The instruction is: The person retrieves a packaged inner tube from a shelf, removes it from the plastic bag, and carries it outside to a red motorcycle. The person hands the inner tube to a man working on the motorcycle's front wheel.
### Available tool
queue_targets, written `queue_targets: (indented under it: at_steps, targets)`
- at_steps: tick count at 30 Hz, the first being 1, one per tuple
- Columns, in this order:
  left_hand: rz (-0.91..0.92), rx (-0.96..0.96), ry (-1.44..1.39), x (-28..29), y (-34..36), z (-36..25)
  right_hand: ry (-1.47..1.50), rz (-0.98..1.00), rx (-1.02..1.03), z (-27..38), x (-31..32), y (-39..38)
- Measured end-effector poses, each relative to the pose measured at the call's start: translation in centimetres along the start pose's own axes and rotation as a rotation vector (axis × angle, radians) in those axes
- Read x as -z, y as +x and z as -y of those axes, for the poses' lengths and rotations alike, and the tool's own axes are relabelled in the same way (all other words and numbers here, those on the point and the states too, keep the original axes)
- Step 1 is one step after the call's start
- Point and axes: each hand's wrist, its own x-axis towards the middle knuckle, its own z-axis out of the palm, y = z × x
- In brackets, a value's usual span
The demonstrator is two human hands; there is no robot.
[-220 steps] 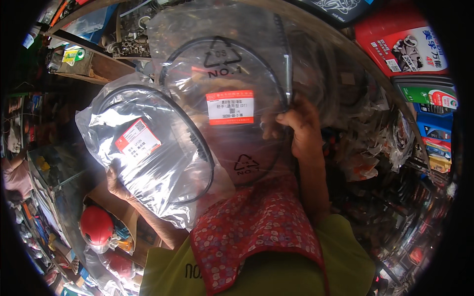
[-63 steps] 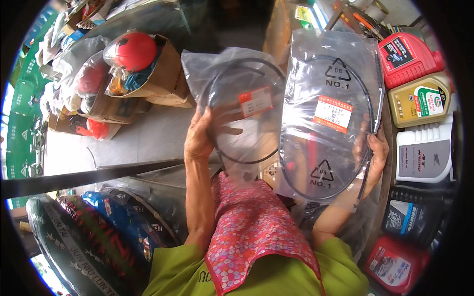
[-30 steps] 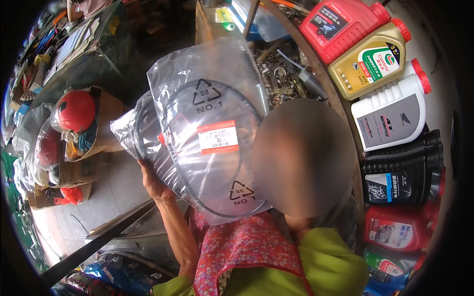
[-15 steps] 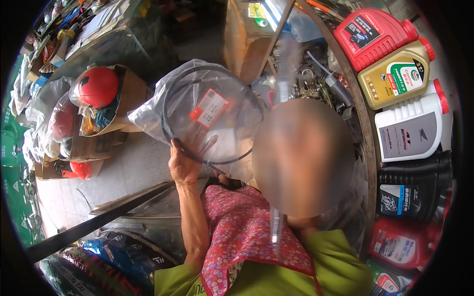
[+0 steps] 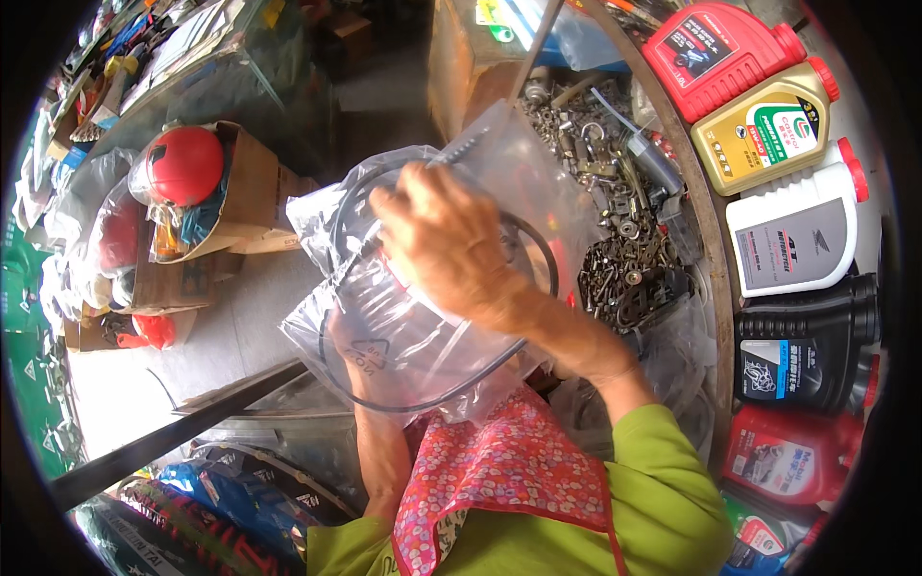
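Observation:
A coiled black cable [image 5: 445, 399] lies inside a clear, crinkled plastic bag [image 5: 384, 370], held up in front of me. My right hand [image 5: 437, 240] reaches across the bag from the right. Its fingers are curled and closed on the upper part of the bag; their tips are partly hidden. Behind the bag, my left hand [image 5: 359, 331] shows only dimly through the plastic, its fingers hidden. A bit of red, seemingly the label, peeks out beneath my right hand.
Small metal parts [image 5: 624, 206] lie heaped at right, inside a curved frame edge [image 5: 706, 192]. Beyond it stands a row of oil bottles [image 5: 783, 235]. At left, a red helmet [image 5: 188, 165] sits in a cardboard box [image 5: 252, 197]. A dark bar [image 5: 192, 432] crosses the lower left.
My right hand, hidden by a blurred patch before, now lies over the bag. The bag has turned and shifted slightly, covering my left hand, and its red label is mostly hidden.

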Motion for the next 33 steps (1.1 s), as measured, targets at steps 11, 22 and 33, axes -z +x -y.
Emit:
queue_targets:
  at_steps: [11, 22, 33]
  targets:
    - [-0.049, 0.003, 0.108, 0.0, -2.2, -1.3, 0.440, 0.199, 0.074, -6.9, 2.9, -1.9]
    - [-0.123, -0.359, 0.423, -1.2, -0.1, -0.3, 0.564, -0.320, -0.261, -2.6, 3.6, -7.3]
    - [-0.294, -0.674, 1.019, -0.1, -0.9, 0.5, 0.168, -0.340, -0.071, -0.5, 6.3, -8.6]
